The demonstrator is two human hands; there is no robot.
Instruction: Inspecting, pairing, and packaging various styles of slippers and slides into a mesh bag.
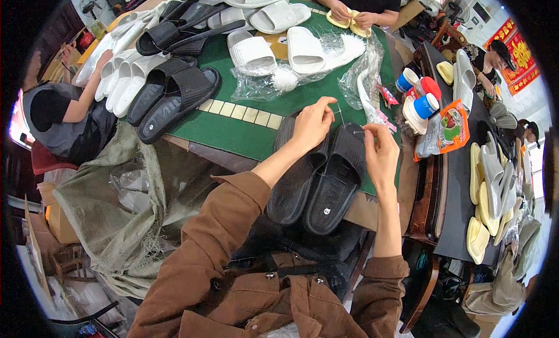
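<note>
A pair of black slippers, the left slipper and the right slipper, lies side by side at the near edge of the table, heels toward me. Above their toe ends, my left hand pinches a thin pale strand between thumb and forefinger. My right hand is closed in a pinch on the strand's other end, over the right slipper's toe. The strand runs slack between both hands. Whether it passes through the slippers is too fine to make out.
Green table mat underneath. White slippers in clear plastic lie ahead; another black pair sits left. Cups and an orange bag stand right. Other people work at the left, far side and right; one holds yellow slippers.
</note>
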